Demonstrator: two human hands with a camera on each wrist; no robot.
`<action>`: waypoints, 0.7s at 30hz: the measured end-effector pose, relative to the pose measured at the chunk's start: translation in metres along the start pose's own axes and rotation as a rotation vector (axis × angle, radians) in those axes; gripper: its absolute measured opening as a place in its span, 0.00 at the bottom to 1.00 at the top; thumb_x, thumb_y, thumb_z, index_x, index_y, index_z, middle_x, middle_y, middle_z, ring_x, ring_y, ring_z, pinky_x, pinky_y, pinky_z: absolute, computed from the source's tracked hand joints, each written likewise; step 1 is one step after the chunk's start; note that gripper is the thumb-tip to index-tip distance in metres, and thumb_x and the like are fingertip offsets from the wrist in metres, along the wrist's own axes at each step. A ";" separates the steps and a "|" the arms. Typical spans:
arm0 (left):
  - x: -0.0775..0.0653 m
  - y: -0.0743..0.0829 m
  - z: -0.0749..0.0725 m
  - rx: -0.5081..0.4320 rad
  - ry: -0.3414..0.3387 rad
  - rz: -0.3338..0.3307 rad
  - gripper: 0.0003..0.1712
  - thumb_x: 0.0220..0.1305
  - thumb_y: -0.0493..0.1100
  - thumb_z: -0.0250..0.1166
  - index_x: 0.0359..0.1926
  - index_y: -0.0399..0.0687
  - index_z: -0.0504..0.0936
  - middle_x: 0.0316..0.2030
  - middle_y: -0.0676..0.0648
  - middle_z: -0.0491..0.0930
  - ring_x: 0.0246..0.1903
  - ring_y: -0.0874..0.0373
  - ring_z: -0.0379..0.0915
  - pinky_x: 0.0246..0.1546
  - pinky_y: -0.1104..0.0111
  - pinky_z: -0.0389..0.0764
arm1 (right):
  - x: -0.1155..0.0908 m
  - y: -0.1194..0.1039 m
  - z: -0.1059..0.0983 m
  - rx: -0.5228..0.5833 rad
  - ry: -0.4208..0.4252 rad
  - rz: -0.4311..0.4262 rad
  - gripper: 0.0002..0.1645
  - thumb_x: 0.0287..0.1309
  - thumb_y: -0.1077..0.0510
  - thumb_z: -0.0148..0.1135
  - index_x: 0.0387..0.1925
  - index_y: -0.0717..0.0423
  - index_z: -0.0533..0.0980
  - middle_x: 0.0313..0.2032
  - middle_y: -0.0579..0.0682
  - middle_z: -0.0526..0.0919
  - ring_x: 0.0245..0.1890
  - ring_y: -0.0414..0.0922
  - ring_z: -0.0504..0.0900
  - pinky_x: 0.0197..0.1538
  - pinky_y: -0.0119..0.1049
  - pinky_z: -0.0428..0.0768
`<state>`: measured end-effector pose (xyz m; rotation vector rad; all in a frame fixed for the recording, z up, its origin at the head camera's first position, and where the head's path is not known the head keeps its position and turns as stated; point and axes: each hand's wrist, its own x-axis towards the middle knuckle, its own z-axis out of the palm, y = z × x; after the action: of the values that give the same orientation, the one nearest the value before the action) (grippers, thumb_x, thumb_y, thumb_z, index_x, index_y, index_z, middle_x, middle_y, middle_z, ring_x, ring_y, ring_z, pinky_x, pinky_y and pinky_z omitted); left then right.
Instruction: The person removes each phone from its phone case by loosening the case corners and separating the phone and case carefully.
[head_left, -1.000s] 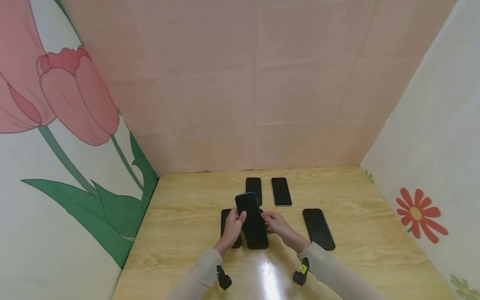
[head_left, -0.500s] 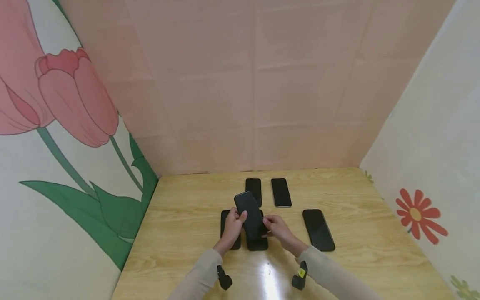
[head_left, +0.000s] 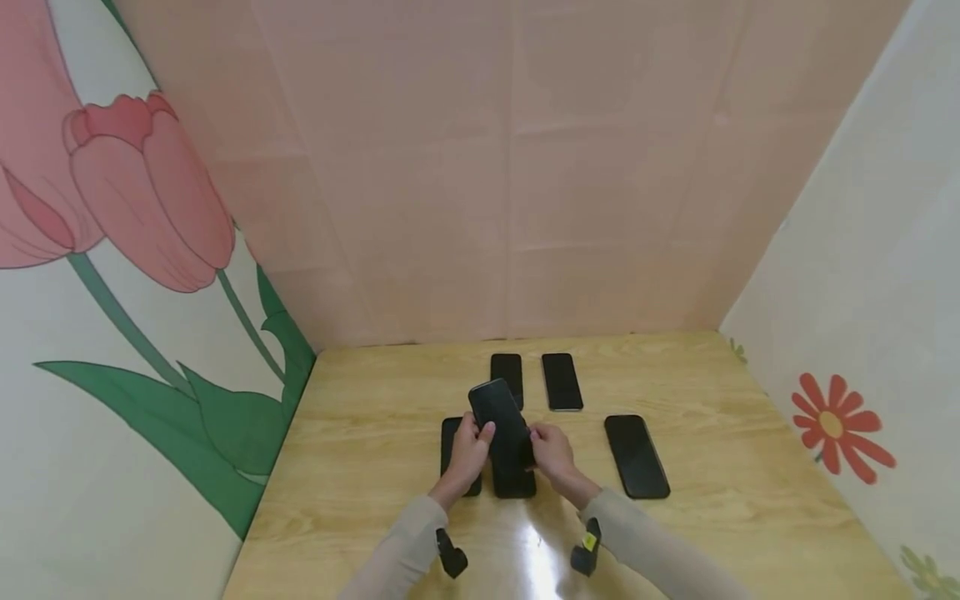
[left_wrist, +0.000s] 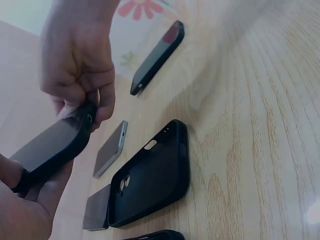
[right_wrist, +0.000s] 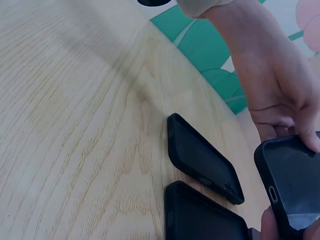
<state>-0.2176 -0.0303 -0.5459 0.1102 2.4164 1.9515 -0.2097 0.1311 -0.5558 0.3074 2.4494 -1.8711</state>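
My left hand [head_left: 467,457] grips the left side of a black smartphone [head_left: 501,421], its thumb on the screen. A thick black phone case [left_wrist: 75,145] surrounds the phone's edge in the left wrist view. At the lower right edge, my right hand [head_left: 553,452] pinches the cased phone near its corner, with thumb and fingertips curled round the rim. The phone is tilted above the table, over an empty black case [head_left: 514,486]. This case's camera cutouts show in the left wrist view. Beside it, partly behind my left hand, lies another empty black case [right_wrist: 202,157].
Two bare phones lie at the back, one left [head_left: 507,371] and one right [head_left: 562,383]. A phone in a black case [head_left: 637,458] rests on the wooden table [head_left: 720,417] to the right. Flower-printed walls stand at both sides, and a pink sheet [head_left: 510,208] hangs behind.
My right forearm has swung inward to the left, and the right fingers have shifted along the phone's right edge, turning at the wrist. My left hand keeps its grip; the phone leans slightly more left.
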 end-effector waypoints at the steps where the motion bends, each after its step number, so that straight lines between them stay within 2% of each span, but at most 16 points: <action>1: -0.001 0.001 0.000 -0.007 -0.002 0.004 0.11 0.75 0.38 0.54 0.50 0.33 0.70 0.37 0.40 0.79 0.37 0.52 0.74 0.35 0.62 0.76 | 0.000 0.000 0.001 -0.008 0.004 0.006 0.15 0.71 0.69 0.44 0.44 0.71 0.78 0.41 0.65 0.78 0.29 0.52 0.79 0.29 0.47 0.85; 6: -0.002 0.002 -0.001 -0.056 -0.017 0.027 0.11 0.75 0.36 0.52 0.53 0.32 0.69 0.45 0.35 0.81 0.45 0.46 0.76 0.44 0.55 0.79 | 0.001 -0.003 0.002 -0.062 0.010 0.007 0.15 0.70 0.70 0.44 0.40 0.68 0.79 0.35 0.61 0.79 0.27 0.50 0.79 0.28 0.44 0.84; 12: -0.002 0.000 -0.002 -0.044 -0.002 0.033 0.12 0.75 0.34 0.52 0.55 0.33 0.69 0.47 0.39 0.78 0.46 0.51 0.72 0.46 0.58 0.77 | 0.001 -0.001 0.003 -0.102 -0.009 -0.063 0.14 0.64 0.72 0.45 0.32 0.66 0.78 0.28 0.55 0.77 0.25 0.47 0.75 0.26 0.40 0.81; 15: -0.001 -0.001 -0.003 -0.061 -0.007 0.029 0.12 0.75 0.35 0.52 0.55 0.33 0.70 0.48 0.38 0.79 0.46 0.51 0.74 0.47 0.58 0.78 | 0.003 0.004 0.000 -0.017 -0.056 -0.109 0.14 0.65 0.72 0.44 0.31 0.66 0.77 0.27 0.55 0.76 0.25 0.47 0.76 0.26 0.41 0.81; 18: -0.001 -0.002 -0.004 -0.062 -0.004 0.016 0.12 0.75 0.36 0.53 0.54 0.33 0.70 0.46 0.37 0.81 0.46 0.50 0.76 0.47 0.58 0.78 | 0.004 0.010 -0.007 0.126 -0.165 -0.177 0.15 0.68 0.72 0.42 0.32 0.68 0.76 0.28 0.56 0.75 0.25 0.47 0.77 0.26 0.43 0.83; 21: -0.001 -0.003 -0.005 -0.057 0.009 -0.010 0.12 0.75 0.37 0.54 0.52 0.32 0.70 0.41 0.38 0.81 0.40 0.51 0.76 0.40 0.60 0.77 | 0.007 0.013 -0.011 0.199 -0.270 -0.175 0.15 0.71 0.70 0.41 0.36 0.71 0.76 0.31 0.58 0.76 0.27 0.48 0.80 0.29 0.45 0.85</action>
<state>-0.2173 -0.0363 -0.5480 0.0882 2.3598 2.0185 -0.2128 0.1458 -0.5663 -0.1510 2.1794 -2.0720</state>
